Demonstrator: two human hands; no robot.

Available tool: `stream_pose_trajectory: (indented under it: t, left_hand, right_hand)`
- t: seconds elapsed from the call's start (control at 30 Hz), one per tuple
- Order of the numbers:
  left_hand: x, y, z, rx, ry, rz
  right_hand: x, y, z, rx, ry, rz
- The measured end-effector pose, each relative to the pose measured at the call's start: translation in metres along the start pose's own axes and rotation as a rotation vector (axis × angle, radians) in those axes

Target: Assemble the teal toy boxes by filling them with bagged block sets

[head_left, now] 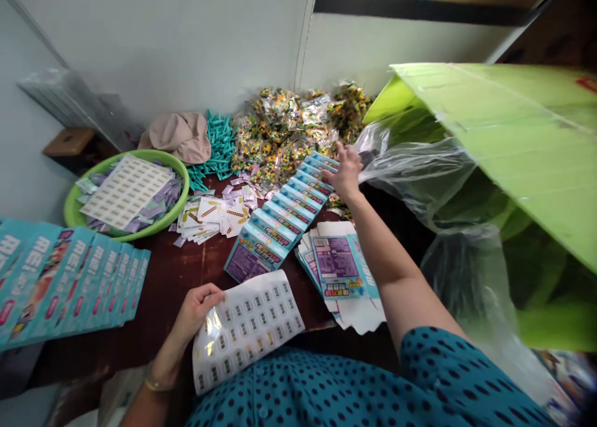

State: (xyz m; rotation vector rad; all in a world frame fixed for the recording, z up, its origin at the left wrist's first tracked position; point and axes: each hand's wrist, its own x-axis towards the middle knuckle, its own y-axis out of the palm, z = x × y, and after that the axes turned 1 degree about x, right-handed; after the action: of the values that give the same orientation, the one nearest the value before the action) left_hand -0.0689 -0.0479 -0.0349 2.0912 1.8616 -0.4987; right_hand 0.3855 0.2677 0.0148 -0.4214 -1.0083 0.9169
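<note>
My left hand [201, 306] pinches the upper left edge of a sheet of stickers [249, 324], which carries rows of small oval labels and lies tilted in front of my body. A row of upright blue and purple boxes [284, 212] runs away from me across the table. At its far end is my right hand [346, 171], fingers apart, beside the last boxes; whether it touches them I cannot tell. Flattened box blanks [338, 262] lie in a pile under my right forearm. Several small printed cards [212, 219] are spread left of the row.
Bags of colourful small pieces [289, 128] are heaped by the wall, beside teal sticks [219, 144] and a beige cloth [180, 138]. A green basin [186, 184] holds packets and a sheet. Teal boxes [79, 278] stand left; a large green carton [513, 141] with plastic lining is right.
</note>
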Motion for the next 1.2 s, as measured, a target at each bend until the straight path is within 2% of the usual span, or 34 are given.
stream_pose_trajectory:
  t: [0.07, 0.1, 0.17, 0.23, 0.3, 0.4, 0.47, 0.57, 0.67, 0.73, 0.83, 0.9, 0.97, 1.03, 1.1, 1.17, 1.2]
  left_hand:
    - [0.005, -0.001, 0.000, -0.001, -0.005, 0.022]
    - [0.007, -0.002, 0.000, -0.003, -0.011, 0.035]
    - [0.011, -0.001, -0.001, -0.006, -0.018, 0.058]
    - [0.014, 0.000, -0.003, -0.007, -0.020, 0.075]
    - [0.015, 0.002, -0.006, 0.001, -0.016, 0.089]
    - [0.013, 0.005, -0.010, 0.040, 0.008, 0.100]
    - [0.010, 0.007, -0.012, 0.063, 0.028, 0.107]
    - [0.005, 0.011, -0.016, 0.069, 0.040, 0.110]
    - [0.003, 0.017, -0.022, 0.074, 0.044, 0.119]
    - [0.001, 0.022, -0.028, 0.084, 0.052, 0.135]
    - [-0.002, 0.030, -0.036, 0.108, 0.078, 0.150]
    - [-0.005, 0.033, -0.037, 0.120, 0.091, 0.162]
    - [-0.008, 0.034, -0.036, 0.128, 0.091, 0.172]
    - [-0.011, 0.034, -0.032, 0.137, 0.096, 0.171]
    - [-0.014, 0.032, -0.028, 0.151, 0.113, 0.162]
    - [-0.015, 0.030, -0.026, 0.166, 0.136, 0.157]
    - [-0.015, 0.030, -0.026, 0.174, 0.149, 0.153]
  right_hand:
    - [0.014, -0.006, -0.005, 0.020, 0.051, -0.064]
    - [0.021, -0.007, -0.007, 0.101, 0.107, -0.032]
    - [0.029, -0.001, -0.009, 0.281, 0.238, 0.119]
    - [0.031, 0.010, -0.011, 0.358, 0.339, 0.236]
    - [0.028, 0.021, -0.013, 0.337, 0.371, 0.238]
    - [0.020, 0.026, -0.016, 0.202, 0.271, 0.063]
    - [0.013, 0.020, -0.014, 0.121, 0.166, -0.065]
    - [-0.006, 0.001, 0.003, 0.178, 0.040, -0.110]
    - [-0.029, -0.020, 0.024, 0.293, -0.120, -0.045]
    - [-0.034, -0.028, 0.028, 0.253, -0.187, -0.004]
    - [-0.020, -0.028, 0.014, 0.080, -0.088, 0.048]
    - [-0.006, -0.023, 0.000, 0.038, -0.025, 0.147]
    - [0.004, -0.017, -0.009, 0.064, -0.058, 0.251]
    - [0.007, -0.012, -0.011, 0.085, -0.094, 0.310]
    - [0.008, -0.013, -0.007, 0.076, -0.064, 0.358]
    - [0.011, -0.021, -0.001, 0.064, -0.006, 0.384]
    - [0.012, -0.028, 0.004, 0.065, 0.021, 0.356]
